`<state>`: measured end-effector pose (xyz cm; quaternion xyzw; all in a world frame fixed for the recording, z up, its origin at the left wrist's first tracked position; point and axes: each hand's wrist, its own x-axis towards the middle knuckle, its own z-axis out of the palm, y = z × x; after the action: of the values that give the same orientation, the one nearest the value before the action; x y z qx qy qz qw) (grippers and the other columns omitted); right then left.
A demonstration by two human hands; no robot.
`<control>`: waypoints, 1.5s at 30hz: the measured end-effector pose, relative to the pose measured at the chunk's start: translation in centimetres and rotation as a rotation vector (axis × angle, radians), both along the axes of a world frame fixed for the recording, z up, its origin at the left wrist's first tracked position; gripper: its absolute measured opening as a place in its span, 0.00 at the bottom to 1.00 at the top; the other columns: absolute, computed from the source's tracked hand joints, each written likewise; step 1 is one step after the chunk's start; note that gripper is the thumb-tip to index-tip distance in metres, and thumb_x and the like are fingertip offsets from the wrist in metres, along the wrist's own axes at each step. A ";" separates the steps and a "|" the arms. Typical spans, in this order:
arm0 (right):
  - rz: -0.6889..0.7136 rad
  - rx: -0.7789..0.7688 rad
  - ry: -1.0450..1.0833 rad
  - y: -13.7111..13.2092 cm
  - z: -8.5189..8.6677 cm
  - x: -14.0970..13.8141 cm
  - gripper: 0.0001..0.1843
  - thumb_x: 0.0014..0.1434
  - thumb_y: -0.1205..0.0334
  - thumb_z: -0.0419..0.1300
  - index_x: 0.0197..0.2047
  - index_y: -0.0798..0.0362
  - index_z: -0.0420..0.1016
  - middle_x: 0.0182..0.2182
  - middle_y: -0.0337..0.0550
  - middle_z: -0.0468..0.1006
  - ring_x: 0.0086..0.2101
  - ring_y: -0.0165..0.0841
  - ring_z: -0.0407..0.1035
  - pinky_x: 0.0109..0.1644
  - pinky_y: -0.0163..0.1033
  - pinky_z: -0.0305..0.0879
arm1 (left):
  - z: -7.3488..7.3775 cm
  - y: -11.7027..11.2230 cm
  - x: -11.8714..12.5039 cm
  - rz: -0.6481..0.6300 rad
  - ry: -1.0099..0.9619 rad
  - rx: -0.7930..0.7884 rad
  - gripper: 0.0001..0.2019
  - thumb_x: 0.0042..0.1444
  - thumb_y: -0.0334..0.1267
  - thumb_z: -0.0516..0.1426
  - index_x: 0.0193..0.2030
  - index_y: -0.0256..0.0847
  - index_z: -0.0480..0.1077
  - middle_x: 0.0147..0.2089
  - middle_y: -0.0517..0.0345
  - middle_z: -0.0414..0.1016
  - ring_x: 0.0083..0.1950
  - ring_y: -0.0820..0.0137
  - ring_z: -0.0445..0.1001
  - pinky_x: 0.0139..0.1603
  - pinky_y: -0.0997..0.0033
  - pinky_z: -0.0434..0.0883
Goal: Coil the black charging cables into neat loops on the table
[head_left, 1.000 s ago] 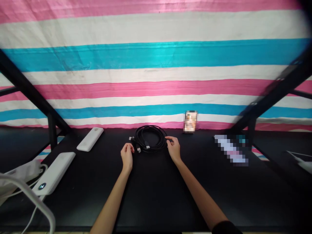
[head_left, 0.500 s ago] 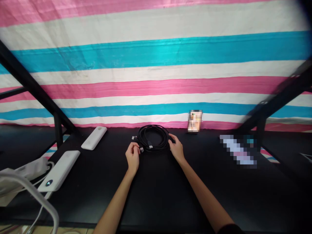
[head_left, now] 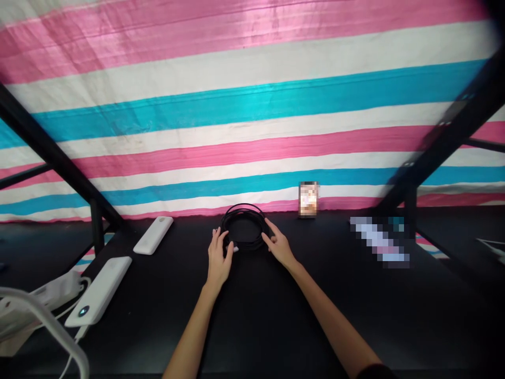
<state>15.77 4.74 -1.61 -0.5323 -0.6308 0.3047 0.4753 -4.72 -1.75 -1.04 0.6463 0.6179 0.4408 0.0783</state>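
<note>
A coil of black cable (head_left: 243, 247) lies on the black tabletop in front of me, wound in several loops. At its left side is my left hand (head_left: 219, 263), fingers stretched and thumb apart, touching the outer loops. A pale connector (head_left: 235, 248) shows beside that thumb. My right hand (head_left: 279, 247) rests against the coil's right side, with its index finger and thumb apart at the loops. The far side of the coil is uncovered, while my fingers hide parts of its two sides.
Two white power banks (head_left: 153, 235) lie to the left, the nearer one with a small lit display. Beside them are a white power strip (head_left: 59, 289) and a thick white tube (head_left: 51, 318). A blurred upright item (head_left: 308, 200) stands at the back. Black frame bars flank the striped sheet (head_left: 252, 121).
My left hand has opened from a closed grasp near the connectors and spread against the coil. My right hand's fingers have loosened. The connectors at the left are mostly hidden now. The view has shifted slightly.
</note>
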 end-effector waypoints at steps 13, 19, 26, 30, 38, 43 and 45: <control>0.013 -0.003 0.024 0.8 -0.9 -0.1 0.28 0.58 0.50 0.51 0.60 0.47 0.62 0.58 0.51 0.63 0.18 0.23 0.65 0.23 0.38 0.68 | 1.4 -1.7 1.7 -0.011 0.211 0.205 0.21 0.60 0.38 0.50 0.60 0.43 0.59 0.67 0.44 0.53 0.69 0.56 0.48 0.61 0.48 0.56; -0.032 -0.033 0.314 1.1 -1.2 0.2 0.28 0.54 0.53 0.53 0.57 0.53 0.64 0.53 0.55 0.67 0.15 0.21 0.63 0.14 0.33 0.62 | 2.0 -1.2 5.5 -0.254 0.545 0.111 0.18 0.59 0.35 0.50 0.56 0.41 0.64 0.57 0.46 0.68 0.62 0.57 0.61 0.61 0.51 0.58; -0.089 -0.037 0.316 0.8 -1.1 0.4 0.21 0.51 0.56 0.53 0.48 0.55 0.69 0.44 0.49 0.70 0.14 0.21 0.61 0.14 0.32 0.60 | 0.0 1.2 6.4 -0.071 0.662 -0.018 0.17 0.57 0.39 0.54 0.53 0.39 0.67 0.46 0.43 0.73 0.48 0.53 0.71 0.51 0.50 0.66; -0.101 -0.050 0.318 0.8 -1.0 0.6 0.21 0.49 0.54 0.54 0.46 0.55 0.69 0.42 0.48 0.70 0.15 0.22 0.61 0.14 0.32 0.59 | -0.6 0.4 4.0 0.020 0.682 -0.020 0.15 0.58 0.42 0.53 0.48 0.38 0.70 0.46 0.43 0.71 0.48 0.55 0.70 0.51 0.53 0.66; -0.069 -0.075 0.273 1.3 -1.3 0.6 0.22 0.49 0.53 0.54 0.45 0.56 0.69 0.39 0.45 0.70 0.16 0.23 0.61 0.14 0.31 0.57 | -0.1 -1.4 -4.3 0.192 0.659 0.010 0.10 0.58 0.41 0.53 0.42 0.40 0.70 0.40 0.51 0.72 0.43 0.60 0.70 0.48 0.57 0.66; -0.061 -0.102 0.223 1.6 -1.2 0.5 0.23 0.49 0.51 0.54 0.44 0.56 0.70 0.38 0.44 0.70 0.16 0.23 0.61 0.15 0.32 0.55 | 0.2 -1.3 -8.0 0.271 0.606 0.072 0.10 0.57 0.37 0.55 0.46 0.40 0.68 0.42 0.52 0.72 0.45 0.61 0.70 0.49 0.58 0.65; -0.060 -0.112 0.217 1.6 -1.0 0.4 0.23 0.49 0.49 0.55 0.44 0.56 0.70 0.36 0.43 0.70 0.16 0.24 0.61 0.15 0.32 0.55 | 0.1 -1.0 -8.5 0.286 0.590 0.114 0.13 0.57 0.34 0.54 0.50 0.40 0.67 0.45 0.51 0.73 0.49 0.61 0.69 0.52 0.57 0.63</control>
<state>16.21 6.38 -2.64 -0.5406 -0.5412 0.3810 0.5192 -13.23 -2.70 -0.95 0.6560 0.6730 0.2748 -0.2030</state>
